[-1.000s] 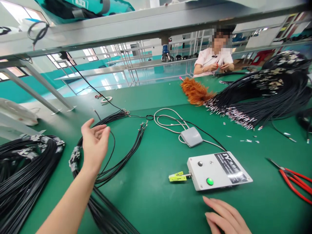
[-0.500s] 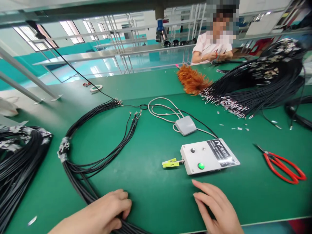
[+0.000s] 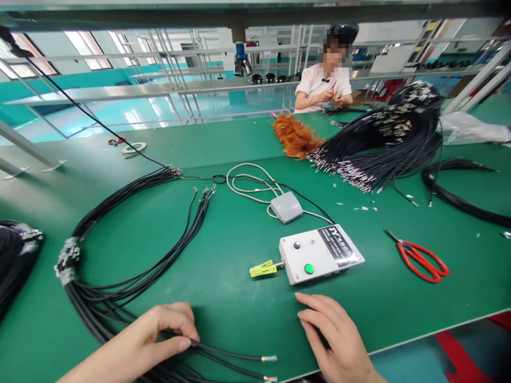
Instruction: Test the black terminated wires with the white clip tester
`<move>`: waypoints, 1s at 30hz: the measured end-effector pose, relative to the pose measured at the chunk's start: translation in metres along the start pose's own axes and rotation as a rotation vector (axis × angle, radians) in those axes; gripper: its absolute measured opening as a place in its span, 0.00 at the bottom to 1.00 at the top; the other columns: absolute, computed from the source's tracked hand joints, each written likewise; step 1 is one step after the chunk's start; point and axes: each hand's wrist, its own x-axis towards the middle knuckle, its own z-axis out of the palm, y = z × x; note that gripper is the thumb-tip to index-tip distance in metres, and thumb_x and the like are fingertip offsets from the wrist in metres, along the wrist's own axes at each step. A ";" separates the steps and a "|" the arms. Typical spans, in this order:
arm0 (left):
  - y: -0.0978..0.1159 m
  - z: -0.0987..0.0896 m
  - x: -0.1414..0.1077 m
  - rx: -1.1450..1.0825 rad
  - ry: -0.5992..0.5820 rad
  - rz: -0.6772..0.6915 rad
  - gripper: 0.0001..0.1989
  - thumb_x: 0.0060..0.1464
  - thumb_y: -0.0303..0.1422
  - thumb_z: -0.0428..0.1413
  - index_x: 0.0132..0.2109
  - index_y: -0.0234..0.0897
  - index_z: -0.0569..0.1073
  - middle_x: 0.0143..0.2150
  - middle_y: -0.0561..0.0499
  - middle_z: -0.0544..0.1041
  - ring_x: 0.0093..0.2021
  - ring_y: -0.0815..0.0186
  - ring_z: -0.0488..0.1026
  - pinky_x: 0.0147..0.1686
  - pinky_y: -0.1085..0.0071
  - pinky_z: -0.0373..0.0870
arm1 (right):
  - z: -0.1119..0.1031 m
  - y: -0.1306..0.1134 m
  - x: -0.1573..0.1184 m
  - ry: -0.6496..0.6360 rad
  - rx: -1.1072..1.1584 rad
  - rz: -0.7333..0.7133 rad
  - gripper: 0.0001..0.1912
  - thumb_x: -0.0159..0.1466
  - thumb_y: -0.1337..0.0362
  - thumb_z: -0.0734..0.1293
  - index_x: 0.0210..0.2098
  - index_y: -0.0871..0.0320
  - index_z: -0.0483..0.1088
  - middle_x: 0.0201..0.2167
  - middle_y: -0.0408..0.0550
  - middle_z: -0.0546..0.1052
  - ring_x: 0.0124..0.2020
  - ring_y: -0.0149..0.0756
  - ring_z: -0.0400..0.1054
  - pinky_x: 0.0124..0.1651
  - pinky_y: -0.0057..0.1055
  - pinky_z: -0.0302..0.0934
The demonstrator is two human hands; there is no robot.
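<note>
At the front left, my left hand (image 3: 167,332) pinches a black cable (image 3: 227,352) between thumb and fingers. The cable's stripped end shows coloured wires at the right; a second stripped end lies just below it. Under and behind this hand runs a curved bundle of black cables (image 3: 85,306), with silvery connectors gathered at its left bend. My right hand (image 3: 333,332) holds nothing, its fingers slightly bent and apart, just in front of a white control box (image 3: 319,255). The box has a green lit button and a yellow-green clip (image 3: 263,269) on its left side.
Red-handled scissors (image 3: 423,260) lie right of the box. A grey pedal (image 3: 286,207) with a looped cord sits behind it. Farther back are an orange feather duster (image 3: 295,135) and a large pile of black cables (image 3: 383,133). A co-worker (image 3: 325,85) sits across the table.
My left hand has come up with a cable pinched in it, and stripped cable ends now show to its right. The view has turned slightly right. My right hand keeps its pose.
</note>
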 end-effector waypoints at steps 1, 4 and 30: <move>0.006 0.004 0.000 0.028 0.017 -0.016 0.07 0.56 0.32 0.56 0.38 0.43 0.80 0.37 0.52 0.79 0.38 0.63 0.75 0.42 0.72 0.71 | -0.001 0.000 0.000 0.000 0.003 0.003 0.11 0.63 0.75 0.62 0.42 0.56 0.70 0.45 0.53 0.80 0.43 0.40 0.75 0.46 0.37 0.71; 0.034 0.024 0.003 0.088 0.003 -0.026 0.09 0.57 0.32 0.55 0.43 0.45 0.77 0.42 0.53 0.79 0.41 0.63 0.75 0.42 0.74 0.71 | -0.003 0.000 0.002 -0.004 0.040 0.014 0.12 0.63 0.75 0.63 0.42 0.56 0.71 0.44 0.53 0.80 0.43 0.40 0.75 0.46 0.37 0.71; 0.072 0.082 0.031 0.097 0.299 0.244 0.09 0.62 0.32 0.49 0.33 0.40 0.71 0.29 0.52 0.73 0.29 0.66 0.71 0.29 0.74 0.66 | 0.021 -0.066 0.055 0.003 1.349 0.937 0.19 0.55 0.49 0.74 0.34 0.58 0.71 0.23 0.39 0.66 0.24 0.27 0.57 0.29 0.27 0.52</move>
